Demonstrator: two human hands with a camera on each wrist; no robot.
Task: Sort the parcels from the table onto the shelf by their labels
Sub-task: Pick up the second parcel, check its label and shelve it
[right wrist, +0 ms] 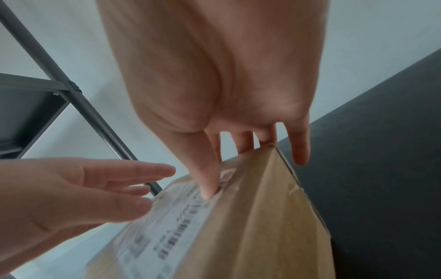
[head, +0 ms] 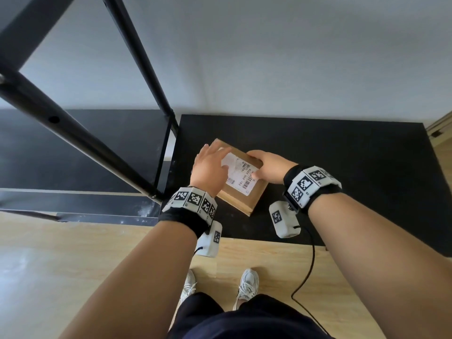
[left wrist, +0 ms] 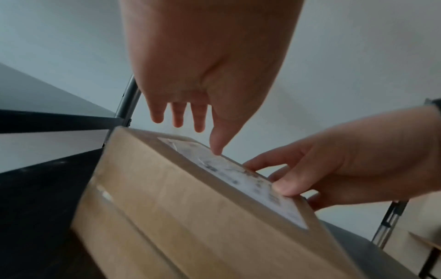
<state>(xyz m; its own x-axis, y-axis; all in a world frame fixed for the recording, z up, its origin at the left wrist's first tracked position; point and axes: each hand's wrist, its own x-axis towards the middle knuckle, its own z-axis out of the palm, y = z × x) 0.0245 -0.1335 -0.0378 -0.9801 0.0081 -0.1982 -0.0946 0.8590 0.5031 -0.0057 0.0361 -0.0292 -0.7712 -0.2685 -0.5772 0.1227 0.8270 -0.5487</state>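
Note:
A brown cardboard parcel (head: 254, 198) with a white printed label (head: 241, 174) lies tilted on the black table (head: 342, 167), near its left edge. My right hand (head: 259, 165) grips the parcel's right side, thumb pressed on the label (right wrist: 171, 232) and fingers curled over the far edge. My left hand (head: 215, 157) hovers over the parcel's left part with straight, spread fingers. In the left wrist view its thumb tip touches the label (left wrist: 238, 177) while the other fingers stay above the parcel (left wrist: 190, 207).
A black metal shelf frame (head: 151, 69) stands just left of the table, with a dark shelf board (head: 85, 148) low down. A black cable (head: 310, 265) hangs from my right wrist over the wooden floor (head: 73, 253). A white wall lies behind.

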